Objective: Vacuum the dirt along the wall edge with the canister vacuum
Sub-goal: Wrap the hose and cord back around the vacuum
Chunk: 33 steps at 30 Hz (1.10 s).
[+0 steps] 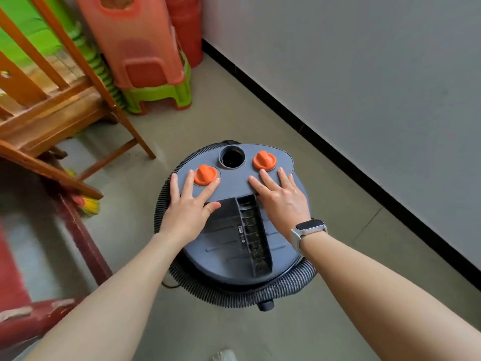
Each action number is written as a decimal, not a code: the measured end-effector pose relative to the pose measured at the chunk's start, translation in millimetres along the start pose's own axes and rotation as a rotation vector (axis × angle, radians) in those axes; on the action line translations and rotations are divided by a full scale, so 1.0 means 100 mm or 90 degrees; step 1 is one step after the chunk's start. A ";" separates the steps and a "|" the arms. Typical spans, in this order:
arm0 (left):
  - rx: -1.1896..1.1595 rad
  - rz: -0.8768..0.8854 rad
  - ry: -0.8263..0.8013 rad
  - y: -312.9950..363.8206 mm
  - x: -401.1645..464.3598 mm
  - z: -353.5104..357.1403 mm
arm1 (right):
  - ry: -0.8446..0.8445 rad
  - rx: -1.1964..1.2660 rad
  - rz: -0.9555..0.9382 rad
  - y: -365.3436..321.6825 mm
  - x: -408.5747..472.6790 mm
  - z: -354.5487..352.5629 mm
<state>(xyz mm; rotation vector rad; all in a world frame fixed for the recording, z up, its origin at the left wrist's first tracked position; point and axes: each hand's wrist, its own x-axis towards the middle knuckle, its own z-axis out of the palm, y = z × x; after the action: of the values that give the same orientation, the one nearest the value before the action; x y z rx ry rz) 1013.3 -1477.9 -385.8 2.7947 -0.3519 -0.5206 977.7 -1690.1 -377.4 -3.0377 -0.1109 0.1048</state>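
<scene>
Both hands (187, 214) (fingers flat) rest atop canister vacuum (234, 238)

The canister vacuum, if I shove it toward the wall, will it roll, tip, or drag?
The canister vacuum probably rolls: a caster shows underneath. Its squat, wide body looks unlikely to tip. The ribbed hose coiled around it looks floppy and may trail or snag.

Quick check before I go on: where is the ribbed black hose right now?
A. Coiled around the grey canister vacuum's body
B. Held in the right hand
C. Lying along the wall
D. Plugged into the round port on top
A: the ribbed black hose wraps around the grey canister vacuum; the round port is empty, and the left hand and right hand lie flat on the lid.
</scene>
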 end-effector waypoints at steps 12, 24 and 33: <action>0.003 -0.060 0.027 -0.11 1.40 -0.53 | 0.030 -0.030 -0.088 0.33 1.66 -0.28; -0.072 -0.160 0.049 -0.33 2.62 -0.99 | 0.078 0.019 -0.216 0.53 3.35 -0.39; -0.066 -0.163 0.067 -0.69 3.37 -1.40 | -0.031 0.162 -0.227 0.53 4.34 -0.33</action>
<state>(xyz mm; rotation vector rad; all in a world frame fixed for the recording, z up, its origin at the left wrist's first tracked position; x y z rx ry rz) 1385.1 -1478.5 -387.8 2.7664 0.0543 -0.4292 1415.7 -1712.6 -378.1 -2.7117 -0.5900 0.1506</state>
